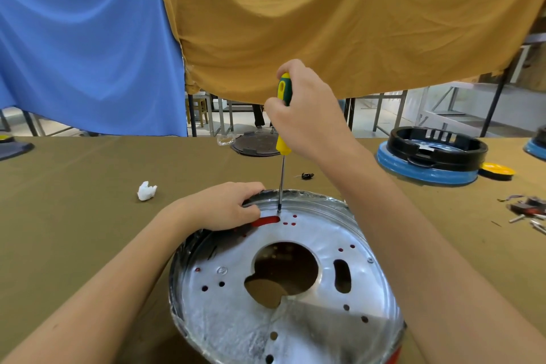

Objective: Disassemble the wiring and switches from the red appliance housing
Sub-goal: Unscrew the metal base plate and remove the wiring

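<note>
My left hand (pixel 224 207) clamps the far rim of the round silver-bottomed red appliance housing (pixel 283 284) on the table (pixel 74 216), steadying it while my right hand (pixel 307 115) grips the yellow-green screwdriver (pixel 283 118) upright, its tip at a screw.

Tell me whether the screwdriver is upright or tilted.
Nearly upright: the screwdriver stands tip-down on the metal plate, handle gripped in the right hand.

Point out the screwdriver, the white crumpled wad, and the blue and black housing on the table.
screwdriver (pixel 284 89): head view, on the yellow-green handle held by the right hand.
white crumpled wad (pixel 146 191): head view, on its middle.
blue and black housing (pixel 428 174): head view, on its blue lower wall.
</note>
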